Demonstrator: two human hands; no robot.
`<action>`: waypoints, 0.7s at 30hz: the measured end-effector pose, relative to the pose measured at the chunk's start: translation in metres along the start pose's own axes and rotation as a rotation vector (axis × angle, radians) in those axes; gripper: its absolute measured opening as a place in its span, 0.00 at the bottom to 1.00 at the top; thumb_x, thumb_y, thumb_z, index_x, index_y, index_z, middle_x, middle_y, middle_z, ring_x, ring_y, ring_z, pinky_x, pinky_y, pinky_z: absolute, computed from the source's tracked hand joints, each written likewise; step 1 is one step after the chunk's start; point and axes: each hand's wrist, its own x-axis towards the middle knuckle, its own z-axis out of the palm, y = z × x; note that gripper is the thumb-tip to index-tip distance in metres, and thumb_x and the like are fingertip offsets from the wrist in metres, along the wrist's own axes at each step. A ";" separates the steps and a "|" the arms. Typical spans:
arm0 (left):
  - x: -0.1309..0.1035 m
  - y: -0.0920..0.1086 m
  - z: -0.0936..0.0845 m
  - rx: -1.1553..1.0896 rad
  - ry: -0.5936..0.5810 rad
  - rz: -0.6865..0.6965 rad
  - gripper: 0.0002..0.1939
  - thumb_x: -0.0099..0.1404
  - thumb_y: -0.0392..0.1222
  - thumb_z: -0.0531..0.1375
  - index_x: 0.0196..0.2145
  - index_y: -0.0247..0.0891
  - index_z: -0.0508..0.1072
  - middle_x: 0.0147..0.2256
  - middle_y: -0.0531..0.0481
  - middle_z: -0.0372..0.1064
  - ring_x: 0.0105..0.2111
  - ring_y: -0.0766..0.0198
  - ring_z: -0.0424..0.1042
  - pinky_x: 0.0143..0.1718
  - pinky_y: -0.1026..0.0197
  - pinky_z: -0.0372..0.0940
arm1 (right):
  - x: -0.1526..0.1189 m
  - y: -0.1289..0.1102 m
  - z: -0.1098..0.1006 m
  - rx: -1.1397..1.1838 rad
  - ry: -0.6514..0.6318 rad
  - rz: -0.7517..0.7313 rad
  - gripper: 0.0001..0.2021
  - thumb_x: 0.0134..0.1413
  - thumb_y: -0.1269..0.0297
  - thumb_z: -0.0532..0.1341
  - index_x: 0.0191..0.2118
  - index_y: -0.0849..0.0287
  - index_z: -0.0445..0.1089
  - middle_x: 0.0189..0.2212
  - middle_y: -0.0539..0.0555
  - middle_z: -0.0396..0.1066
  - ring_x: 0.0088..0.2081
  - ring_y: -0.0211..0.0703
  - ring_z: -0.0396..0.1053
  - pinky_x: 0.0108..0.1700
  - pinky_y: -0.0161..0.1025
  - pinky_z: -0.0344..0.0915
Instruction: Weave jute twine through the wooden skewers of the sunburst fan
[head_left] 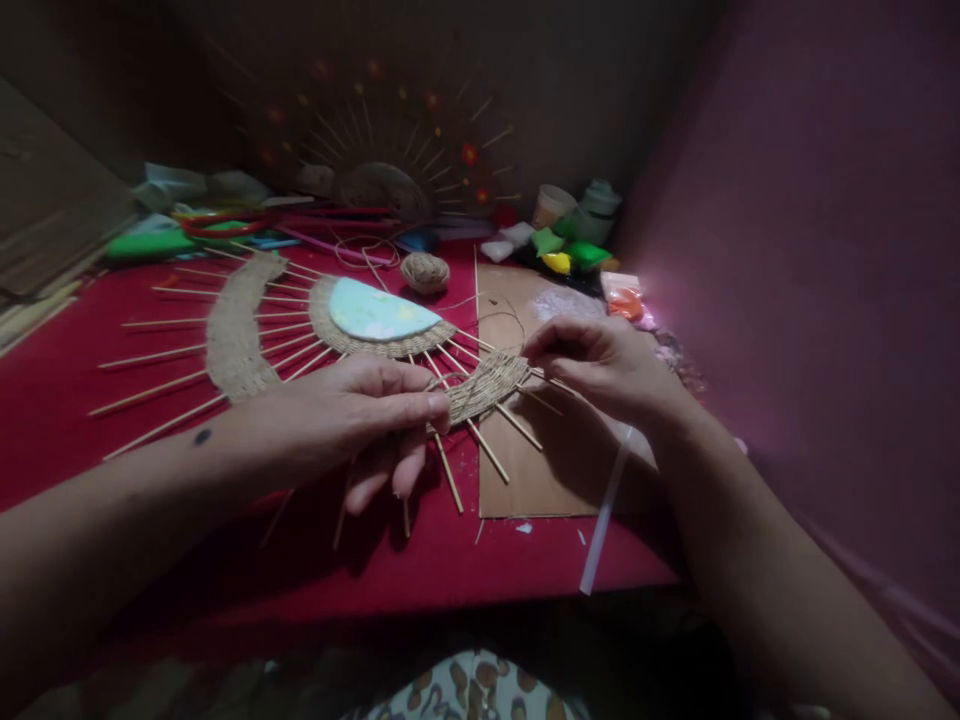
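A woven piece of twine on radiating thin sticks (247,335) spans the middle of the table, with a pale blue half-round pad (379,308) at its inner edge. My left hand (382,410) grips the woven band, thumb on top and fingers beneath. At the band's right end, my right hand (592,365) pinches close to the outermost sticks; its fingertips seem to be on the twine, though the strand there is hard to see. A loose loop of twine rises above the band, and a ball of twine (425,272) lies behind it.
Under the right side lies a brown board (551,470) on the red cloth (360,580). A translucent glue stick (606,510) overhangs the front edge. Colourful packets (574,255), a cup (553,205) and scissors (225,225) sit at the back. A similar decorated fan (386,185) leans against the wall.
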 end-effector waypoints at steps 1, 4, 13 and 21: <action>0.000 0.000 0.000 0.001 -0.007 0.004 0.17 0.65 0.54 0.57 0.28 0.38 0.65 0.21 0.49 0.74 0.11 0.72 0.63 0.11 0.74 0.57 | -0.001 -0.002 0.000 0.031 -0.022 -0.004 0.07 0.49 0.76 0.58 0.34 0.62 0.72 0.31 0.52 0.73 0.34 0.37 0.70 0.38 0.35 0.65; -0.003 0.003 0.002 -0.001 -0.029 0.007 0.17 0.65 0.54 0.56 0.28 0.38 0.65 0.21 0.50 0.74 0.11 0.72 0.64 0.11 0.74 0.57 | -0.003 -0.010 0.005 0.056 -0.180 -0.050 0.06 0.51 0.74 0.59 0.35 0.62 0.72 0.32 0.52 0.72 0.34 0.37 0.69 0.37 0.35 0.65; -0.005 0.011 0.008 0.010 -0.057 0.024 0.15 0.67 0.50 0.54 0.28 0.37 0.65 0.20 0.50 0.73 0.11 0.73 0.63 0.12 0.74 0.57 | -0.005 -0.009 0.021 -0.140 -0.316 -0.148 0.07 0.53 0.78 0.58 0.34 0.63 0.72 0.36 0.55 0.70 0.37 0.38 0.66 0.42 0.37 0.62; -0.007 0.010 0.015 0.036 -0.134 -0.001 0.16 0.67 0.51 0.53 0.30 0.36 0.67 0.22 0.50 0.73 0.13 0.72 0.65 0.14 0.73 0.57 | -0.007 -0.005 0.025 -0.097 -0.307 -0.146 0.07 0.54 0.76 0.59 0.36 0.61 0.72 0.34 0.51 0.68 0.34 0.36 0.65 0.38 0.35 0.62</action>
